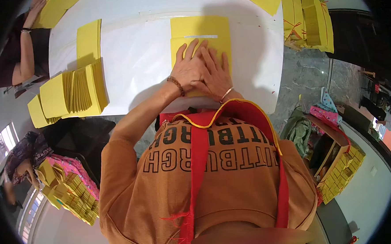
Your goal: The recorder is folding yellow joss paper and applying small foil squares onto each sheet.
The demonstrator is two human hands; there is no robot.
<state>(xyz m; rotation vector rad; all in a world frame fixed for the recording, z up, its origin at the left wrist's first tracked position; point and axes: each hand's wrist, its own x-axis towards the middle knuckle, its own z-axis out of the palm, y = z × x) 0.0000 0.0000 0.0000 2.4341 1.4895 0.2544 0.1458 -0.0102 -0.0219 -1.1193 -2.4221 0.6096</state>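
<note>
A yellow paper envelope lies on the white table before me, a crosswise line and a pale narrow strip near its far end. Pressed flat on it is my left hand, with a beaded bracelet at the wrist and its fingers stretched toward the strip. My right hand, wearing a thin bangle, also lies flat with fingers apart, partly overlapping the left. Neither hand grips anything. Both hands hide the middle of the envelope, and its near edge shows only in part.
Stacked yellow envelopes stand at the table's left edge, below a flat yellow pile. Tied yellow bundles sit at the far right. Another person's arm reaches in at the far left. More yellow bundles lie at the lower left.
</note>
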